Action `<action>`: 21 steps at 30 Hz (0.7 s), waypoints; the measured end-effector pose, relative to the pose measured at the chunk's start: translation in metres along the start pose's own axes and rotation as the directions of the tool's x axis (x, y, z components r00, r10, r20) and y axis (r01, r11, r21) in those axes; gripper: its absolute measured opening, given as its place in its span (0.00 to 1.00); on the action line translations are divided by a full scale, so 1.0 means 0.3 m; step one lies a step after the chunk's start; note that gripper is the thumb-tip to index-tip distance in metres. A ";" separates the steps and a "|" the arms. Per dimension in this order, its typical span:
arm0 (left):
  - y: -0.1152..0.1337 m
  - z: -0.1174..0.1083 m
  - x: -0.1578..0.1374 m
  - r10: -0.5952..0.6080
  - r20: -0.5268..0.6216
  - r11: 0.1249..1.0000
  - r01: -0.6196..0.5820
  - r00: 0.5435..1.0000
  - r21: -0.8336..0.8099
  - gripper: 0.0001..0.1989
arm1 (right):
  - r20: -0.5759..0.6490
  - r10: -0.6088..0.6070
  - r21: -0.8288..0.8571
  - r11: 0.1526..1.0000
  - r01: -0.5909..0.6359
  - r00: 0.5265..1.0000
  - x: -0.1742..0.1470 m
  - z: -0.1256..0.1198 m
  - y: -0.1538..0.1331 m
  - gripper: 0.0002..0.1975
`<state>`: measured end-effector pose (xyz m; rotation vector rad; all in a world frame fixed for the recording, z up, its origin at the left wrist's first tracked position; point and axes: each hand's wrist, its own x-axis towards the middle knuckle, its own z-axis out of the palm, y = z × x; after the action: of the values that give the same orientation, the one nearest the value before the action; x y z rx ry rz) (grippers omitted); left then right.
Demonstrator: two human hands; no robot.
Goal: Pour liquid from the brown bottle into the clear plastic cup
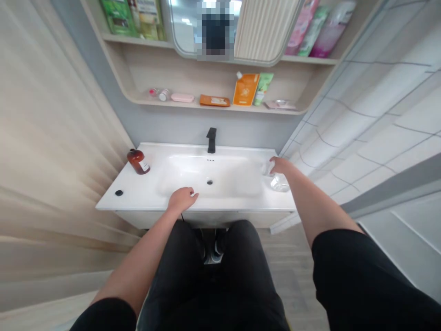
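Note:
Over the sink's front rim, my left hand [182, 200] is closed with its fingers curled. A tiny pale spot shows at its fingertips, too small to name. At the right end of the counter, my right hand [281, 166] reaches down with its fingers closed on a clear see-through object [267, 168], whose kind I cannot make out. Just below that hand, a second clear object, like a transparent container [279, 183], rests on the counter. The white sink basin [237, 177] lies between my hands.
A black faucet [211, 140] stands behind the basin. On the counter's left are an amber bottle [138, 162] and a small black cap-like piece [119, 193]. Above, a shelf [193, 106] holds an orange pouch [245, 90] and a green tube [263, 89]. A curtain [51, 151] hangs left.

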<state>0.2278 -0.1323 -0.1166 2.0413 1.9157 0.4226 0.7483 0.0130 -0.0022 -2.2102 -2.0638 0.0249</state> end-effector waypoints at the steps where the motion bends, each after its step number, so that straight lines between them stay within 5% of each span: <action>1: 0.002 -0.002 -0.001 -0.001 0.002 1.000 0.001 1.000 0.003 0.21 | 0.067 0.008 -0.049 0.999 -0.004 0.998 0.006 -0.004 -0.008 0.39; 3: 0.005 -0.006 -0.003 -0.012 0.001 1.000 0.012 1.000 -0.003 0.20 | 0.111 0.021 -0.134 0.991 -0.006 0.994 0.008 -0.014 -0.044 0.46; 5: 0.008 -0.012 -0.005 -0.025 -0.004 0.999 0.025 1.000 -0.024 0.20 | -0.002 -0.030 -0.175 0.984 0.029 1.000 -0.010 -0.018 -0.111 0.48; 9: 0.019 -0.020 -0.008 -0.026 0.003 1.000 0.026 1.000 -0.004 0.20 | -0.224 -0.275 -0.069 0.962 0.266 0.935 -0.131 0.026 -0.339 0.35; 14: 0.027 -0.020 -0.017 -0.002 -0.078 1.000 0.002 0.997 -0.003 0.17 | 0.115 -0.384 0.359 0.876 0.322 0.916 -0.365 0.212 -0.640 0.11; 18: -0.075 -0.110 -0.067 0.032 -0.332 0.998 -0.049 0.943 -0.045 0.17 | 0.159 -0.268 0.522 0.840 0.150 0.950 -0.475 0.354 -0.716 0.11; 21: -0.249 -0.265 -0.134 -0.078 -0.527 0.991 0.122 0.846 0.048 0.18 | 0.103 -0.189 0.518 0.848 0.109 0.977 -0.492 0.393 -0.708 0.12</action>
<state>0.1244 -0.1663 -0.0757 2.0018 2.3662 0.9793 0.5161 -0.1113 -0.1087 -1.7630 -1.9916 0.6657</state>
